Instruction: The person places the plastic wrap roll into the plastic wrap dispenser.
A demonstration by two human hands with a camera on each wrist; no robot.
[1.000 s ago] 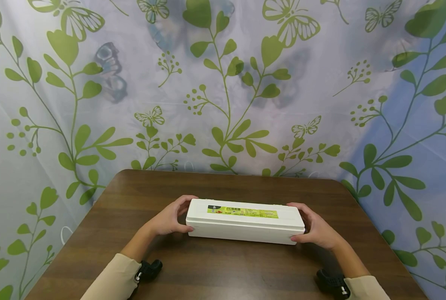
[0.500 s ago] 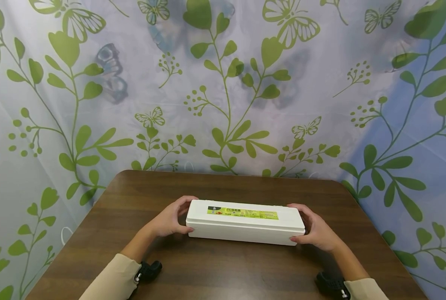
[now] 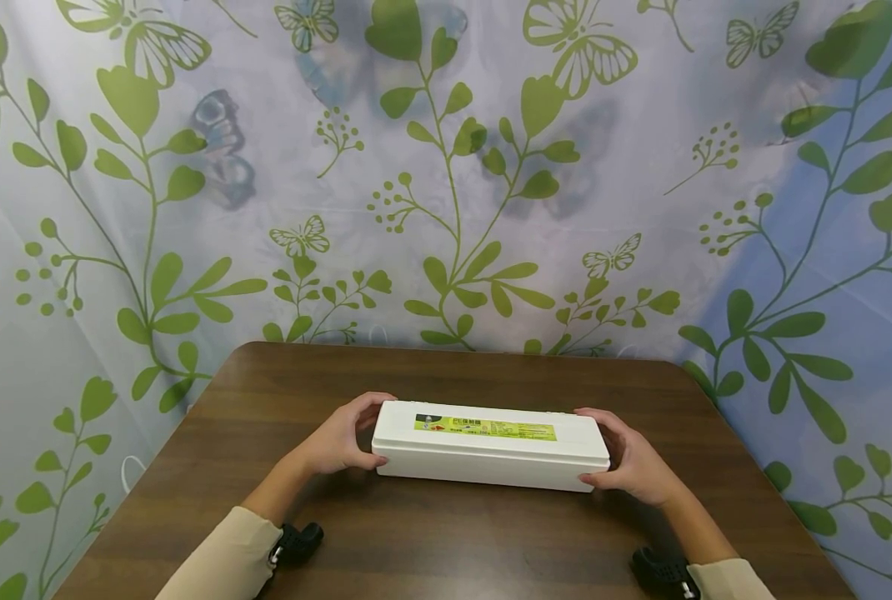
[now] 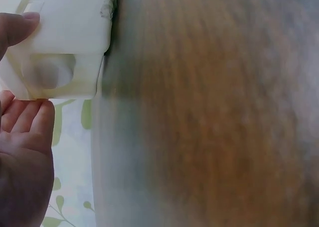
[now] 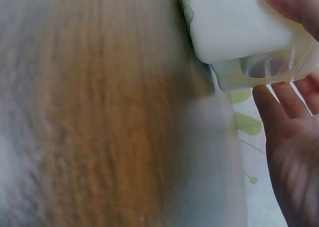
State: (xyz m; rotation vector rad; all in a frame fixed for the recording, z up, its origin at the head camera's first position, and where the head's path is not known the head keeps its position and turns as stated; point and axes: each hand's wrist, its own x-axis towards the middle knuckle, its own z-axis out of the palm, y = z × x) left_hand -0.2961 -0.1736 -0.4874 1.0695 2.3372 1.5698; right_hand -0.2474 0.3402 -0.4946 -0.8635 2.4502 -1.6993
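Observation:
A long white cling film box [image 3: 483, 468] with a green and yellow label [image 3: 485, 427] on its lid lies crosswise on the brown table [image 3: 446, 542]. At its left end my left hand [image 3: 343, 435] grips it, thumb on the front face and fingers behind. My right hand [image 3: 636, 457] holds the right end the same way. Up close in the left wrist view, the box's end [image 4: 62, 75] shows a round recess between thumb and fingers. A similar recess shows at the box's other end [image 5: 264, 67] in the right wrist view. The lid is down, so the inside is hidden.
A pale curtain [image 3: 446, 208] printed with green leaves and butterflies hangs behind and beside the table. Black straps [image 3: 296, 543] sit on both wrists, below beige sleeves [image 3: 224, 558]. The table's rounded far edge lies a short way beyond the box.

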